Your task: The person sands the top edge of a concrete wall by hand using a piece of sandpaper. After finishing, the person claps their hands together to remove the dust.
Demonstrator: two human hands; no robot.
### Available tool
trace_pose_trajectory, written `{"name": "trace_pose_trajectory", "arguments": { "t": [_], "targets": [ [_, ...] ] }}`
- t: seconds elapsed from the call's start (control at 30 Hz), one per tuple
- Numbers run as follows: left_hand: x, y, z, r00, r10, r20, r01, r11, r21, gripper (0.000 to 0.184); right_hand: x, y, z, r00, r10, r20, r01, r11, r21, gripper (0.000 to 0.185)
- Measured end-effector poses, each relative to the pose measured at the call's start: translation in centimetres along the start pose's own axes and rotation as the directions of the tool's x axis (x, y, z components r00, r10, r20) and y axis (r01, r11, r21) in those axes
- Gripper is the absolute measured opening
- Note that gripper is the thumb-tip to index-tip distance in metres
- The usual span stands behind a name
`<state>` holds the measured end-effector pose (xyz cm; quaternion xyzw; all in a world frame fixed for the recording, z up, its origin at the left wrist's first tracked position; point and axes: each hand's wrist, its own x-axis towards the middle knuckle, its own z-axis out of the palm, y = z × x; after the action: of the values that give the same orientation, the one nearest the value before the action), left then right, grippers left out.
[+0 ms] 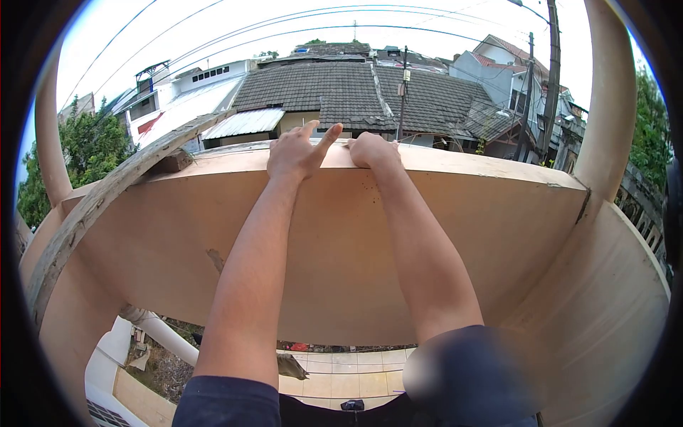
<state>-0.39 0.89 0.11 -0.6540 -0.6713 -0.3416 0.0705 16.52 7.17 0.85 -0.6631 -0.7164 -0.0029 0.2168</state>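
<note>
Both my arms reach forward to the top of a peach-painted wall (334, 249). My left hand (293, 153) rests at the ledge (469, 161), its thumb and fingers spread, with nothing seen in it. Just to its right, my right hand (373, 149) is on the same ledge with the fingers curled in. Whatever those fingers may hold is hidden from view. Small dark specks mark the wall face below my right hand.
A weathered wooden plank (107, 196) slants across the left, beside a brick piece (171, 162) on the ledge. Round columns (606, 99) stand at both sides. Below are a pale pipe (167, 334) and a tiled surface (341, 366). Tiled roofs (306, 85) and wires lie beyond.
</note>
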Motion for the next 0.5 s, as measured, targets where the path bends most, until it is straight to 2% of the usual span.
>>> {"name": "trace_pose_trajectory", "arguments": {
  "t": [0.03,0.07,0.1,0.13,0.2,0.23,0.27,0.3,0.33,0.37,0.43,0.47,0.5],
  "targets": [
    [0.0,-0.1,0.0,1.0,0.004,0.002,-0.004,1.0,-0.001,0.118,-0.3,0.3,-0.5,0.976,-0.165,0.141,0.141,0.976,0.164,0.054],
    [0.1,0.0,-0.1,1.0,0.013,0.002,-0.013,1.0,-0.004,0.118,-0.6,0.7,-1.1,0.909,-0.339,0.242,0.248,0.907,0.339,0.053],
    [0.2,0.1,0.0,1.0,0.021,-0.001,-0.021,1.0,-0.008,0.118,-1.3,1.0,-2.0,0.864,-0.42,0.278,0.305,0.876,0.375,0.054],
    [0.2,0.0,0.1,1.0,0.024,-0.011,-0.024,0.999,-0.029,0.118,-1.1,1.3,-1.9,0.866,-0.419,0.273,0.309,0.877,0.368,0.054],
    [0.2,-0.2,0.3,0.999,0.015,-0.035,-0.017,0.998,-0.055,0.118,-0.4,1.3,-1.4,0.882,-0.415,0.224,0.294,0.855,0.427,0.057],
    [0.2,-0.3,0.6,0.996,0.033,-0.081,-0.038,0.998,-0.053,0.112,0.0,1.0,-1.1,0.927,-0.313,0.205,0.222,0.902,0.371,0.058],
    [0.2,-0.5,0.8,0.991,0.055,-0.123,-0.061,0.997,-0.044,0.106,0.3,0.9,-0.5,0.926,-0.32,0.201,0.229,0.897,0.378,0.058],
    [0.2,-0.4,0.7,0.988,0.08,-0.135,-0.086,0.996,-0.039,0.104,-0.2,0.5,-0.1,0.987,-0.14,0.083,0.126,0.979,0.162,0.059],
    [0.2,-0.5,0.5,0.987,0.076,-0.14,-0.081,0.996,-0.027,0.104,-0.5,0.0,0.2,0.997,0.018,-0.073,-0.021,0.999,-0.041,0.06],
    [0.1,-0.5,0.5,0.983,0.104,-0.153,-0.104,0.995,0.008,0.103,-0.4,-0.2,0.0,0.998,0.012,-0.068,-0.014,0.999,-0.032,0.06],
    [0.0,-0.6,1.0,0.969,0.138,-0.203,-0.132,0.99,0.043,0.101,-0.6,0.5,-1.4,0.984,-0.109,0.144,0.086,0.984,0.155,0.06],
    [0.2,-0.8,1.0,0.972,0.137,-0.193,-0.131,0.99,0.043,0.101,0.8,1.6,-1.1,0.88,-0.381,0.282,0.263,0.888,0.378,0.061],
    [0.2,-0.6,0.8,0.977,0.132,-0.17,-0.129,0.991,0.029,0.1,1.1,2.1,-1.0,0.84,-0.457,0.294,0.289,0.833,0.471,0.061]
  ]
}}
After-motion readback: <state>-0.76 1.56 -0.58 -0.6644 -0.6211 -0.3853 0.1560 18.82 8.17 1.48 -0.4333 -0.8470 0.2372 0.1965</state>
